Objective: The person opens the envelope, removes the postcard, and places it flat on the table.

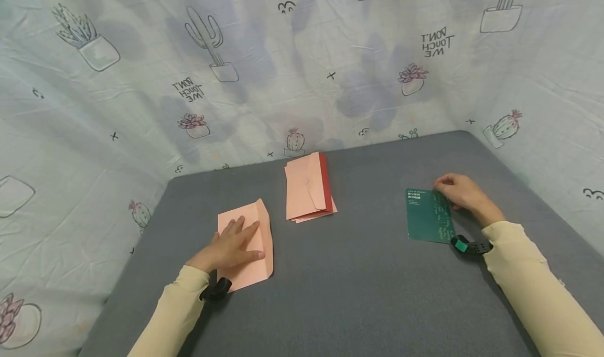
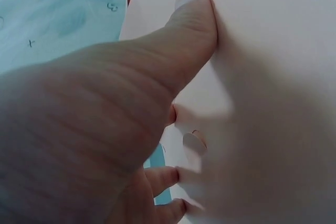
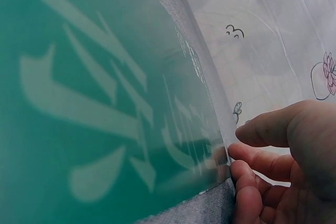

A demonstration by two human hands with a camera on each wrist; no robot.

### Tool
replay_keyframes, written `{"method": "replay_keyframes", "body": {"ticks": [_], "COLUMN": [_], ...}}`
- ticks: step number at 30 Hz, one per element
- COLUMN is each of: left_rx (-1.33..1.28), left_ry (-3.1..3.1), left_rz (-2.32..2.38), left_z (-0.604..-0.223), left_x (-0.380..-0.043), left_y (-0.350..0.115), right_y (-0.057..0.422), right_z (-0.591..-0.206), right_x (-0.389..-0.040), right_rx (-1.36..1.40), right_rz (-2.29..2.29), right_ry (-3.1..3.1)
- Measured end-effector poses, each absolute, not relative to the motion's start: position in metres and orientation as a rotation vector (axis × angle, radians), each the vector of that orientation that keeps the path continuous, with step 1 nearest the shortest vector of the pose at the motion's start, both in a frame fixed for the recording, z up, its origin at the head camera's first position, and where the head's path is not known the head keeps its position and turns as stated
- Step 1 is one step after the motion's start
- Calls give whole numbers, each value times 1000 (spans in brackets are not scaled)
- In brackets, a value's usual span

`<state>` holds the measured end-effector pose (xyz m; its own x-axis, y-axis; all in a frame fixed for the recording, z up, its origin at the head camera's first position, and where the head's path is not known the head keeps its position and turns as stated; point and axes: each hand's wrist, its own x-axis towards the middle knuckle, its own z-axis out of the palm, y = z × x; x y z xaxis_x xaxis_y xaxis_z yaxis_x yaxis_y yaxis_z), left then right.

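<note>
Spread over a pink envelope (image 1: 241, 281), my left hand (image 1: 231, 247) rests with its fingers extended. The envelope's flap lies unfolded toward the right. In the left wrist view the thumb (image 2: 186, 35) lies along the pale paper (image 2: 273, 19), and several fingertips touch it. My right hand (image 1: 462, 192) holds the upper right corner of a green card (image 1: 422, 218) with white and pale lettering. In the right wrist view its curled fingers meet the glossy card (image 3: 173, 77) at the edge; the pinch itself is partly hidden.
A small stack of pink envelopes (image 1: 302, 189), with a red strip (image 1: 325, 184) along its right side, lies between the hands near the table's back. The grey table (image 1: 340, 294) meets a hanging cloth (image 1: 306, 58) with cactus drawings at the back and sides.
</note>
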<state>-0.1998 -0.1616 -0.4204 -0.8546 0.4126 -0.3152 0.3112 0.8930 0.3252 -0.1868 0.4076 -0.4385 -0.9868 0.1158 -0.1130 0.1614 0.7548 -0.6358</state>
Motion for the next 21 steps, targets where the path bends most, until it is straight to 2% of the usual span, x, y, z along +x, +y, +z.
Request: {"method": "replay_keyframes", "body": {"ticks": [21], "left_rx": [597], "left_ry": [2685], "left_rz": [460], "left_z": [-425], "left_x": [-232], "left_y": [-199], "right_y": [407], "right_z": [-438], "right_x": [-187], "right_rx": [225], "right_rz": [-1028], "right_ry": [2878]}}
